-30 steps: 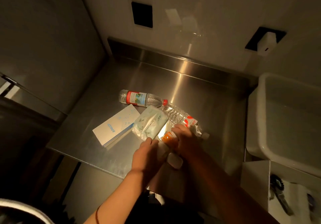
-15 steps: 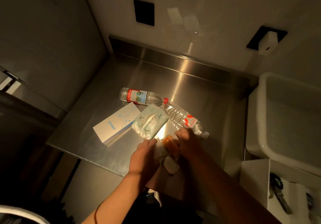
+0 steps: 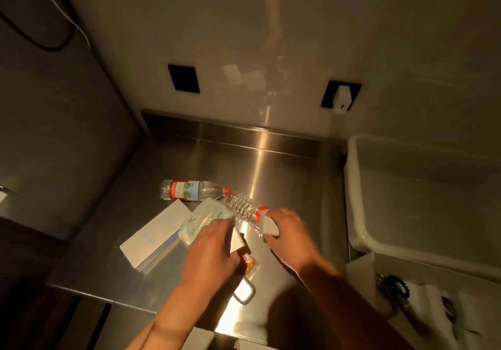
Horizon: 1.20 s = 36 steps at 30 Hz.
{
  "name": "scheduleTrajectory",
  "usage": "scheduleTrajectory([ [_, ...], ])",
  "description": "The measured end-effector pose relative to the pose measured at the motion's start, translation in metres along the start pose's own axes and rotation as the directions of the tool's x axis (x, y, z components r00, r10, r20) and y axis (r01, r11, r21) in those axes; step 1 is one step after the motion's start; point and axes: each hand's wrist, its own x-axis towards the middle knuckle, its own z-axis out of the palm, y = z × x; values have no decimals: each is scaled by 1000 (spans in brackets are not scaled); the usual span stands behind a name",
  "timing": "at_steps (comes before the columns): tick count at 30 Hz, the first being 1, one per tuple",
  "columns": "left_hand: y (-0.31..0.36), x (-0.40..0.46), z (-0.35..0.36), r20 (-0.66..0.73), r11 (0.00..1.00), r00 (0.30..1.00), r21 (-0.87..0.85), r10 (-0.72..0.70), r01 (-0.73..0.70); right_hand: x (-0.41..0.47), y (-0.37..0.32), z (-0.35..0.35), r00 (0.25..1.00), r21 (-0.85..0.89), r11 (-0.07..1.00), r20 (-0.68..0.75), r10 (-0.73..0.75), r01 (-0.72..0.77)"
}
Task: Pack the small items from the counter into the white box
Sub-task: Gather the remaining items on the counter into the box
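Since the earlier frames the two hands have parted: the right hand (image 3: 287, 234) has moved away toward the right side of the desk (image 3: 292, 176) with a small white item, while the left hand (image 3: 214, 252) has stayed near the front edge. The right hand's grip is clenched on a white block (image 3: 270, 226), pinched between thumb and fingers, lifted over the lower end of a crushed bottle (image 3: 244, 208). The left hand's grip is curled round a white card (image 3: 236, 239) with a dark lower edge; how firmly, I cannot tell through the blur. Just below that hand lies an orange packet (image 3: 249, 263), and beside it, at the front edge, a white rounded case (image 3: 244, 292) with a dark rim. A soft wipes pack (image 3: 202, 218) lies partly under the left fingers, touching a flat white carton (image 3: 154, 235) to its left, which lies askew toward the front left corner. A second bottle (image 3: 189, 190) with a red cap lies on its side behind them, its cap meeting the crushed one. The white box (image 3: 423, 195) stands off the right edge of the desk, open-topped, nothing visible inside. On the back wall are a black plate (image 3: 183, 78) and a white plug (image 3: 342, 99).
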Motion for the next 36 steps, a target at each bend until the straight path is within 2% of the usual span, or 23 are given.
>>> scheduleTrajectory([
  [8, 119, 21, 21, 3, 963, 964, -35, 267, -267, -50, 53, -94, 968, 91, 984, -189, 167, -152],
  [12, 176, 15, 47, 60, 907, 907, -95, 416, -410, -93, 98, -135, 947, 147, 966, -216, 239, -211],
  [17, 238, -10, 87, 130, 829, 821, -162, 556, -536, -148, 160, -175, 877, 215, 917, -282, 388, -336],
  [20, 265, -25, 113, 248, 811, 773, -159, 584, -563, -173, 191, -184, 852, 208, 884, -248, 462, -419],
  [24, 282, -39, 156, 378, 827, 746, -110, 548, -552, -197, 220, -177, 866, 198, 875, -161, 474, -442],
  [28, 284, -47, 188, 542, 864, 729, 11, 418, -503, -213, 237, -161, 874, 97, 872, -33, 484, -479],
  [32, 280, -54, 214, 640, 827, 664, 81, 385, -557, -224, 242, -139, 809, 17, 819, 168, 563, -574],
  [36, 279, -60, 231, 730, 812, 596, 96, 336, -575, -229, 247, -129, 801, -68, 845, 287, 526, -530],
])
